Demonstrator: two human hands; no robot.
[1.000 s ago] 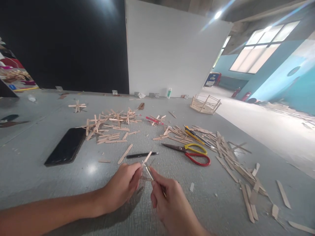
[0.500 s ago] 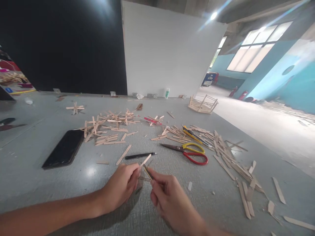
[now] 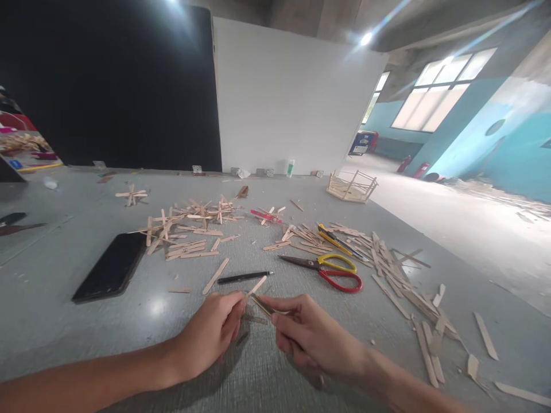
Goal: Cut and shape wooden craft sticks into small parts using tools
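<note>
My left hand (image 3: pixel 215 327) is closed around a wooden craft stick (image 3: pixel 259 284), whose end pokes up past the thumb. Facing it, my right hand (image 3: pixel 307 330) pinches a slim, straight tool (image 3: pixel 263 306), dark with a yellowish edge; its exact kind is unclear. The tool's tip is at the stick, close to my left fingertips. Just beyond both hands lies a black pen (image 3: pixel 243 277). Scissors (image 3: pixel 319 263) with one yellow and one red handle rest farther right. Below the hands, a small stick piece (image 3: pixel 256 319) is partly visible on the grey table (image 3: pixel 172 390).
A black phone (image 3: pixel 111 267) lies at left. Behind it are piled craft sticks and star-shaped stick pieces (image 3: pixel 131 195). A yellow utility knife (image 3: pixel 334 240) sits among loose sticks (image 3: pixel 383 261) at right. A stick-built frame (image 3: pixel 352 188) stands near the far right edge. Upright panels (image 3: pixel 284 97) close off the back.
My right hand has shifted slightly right and turned flatter, the tool with it. My left hand keeps the stick in nearly the same place. The view has tilted up a little.
</note>
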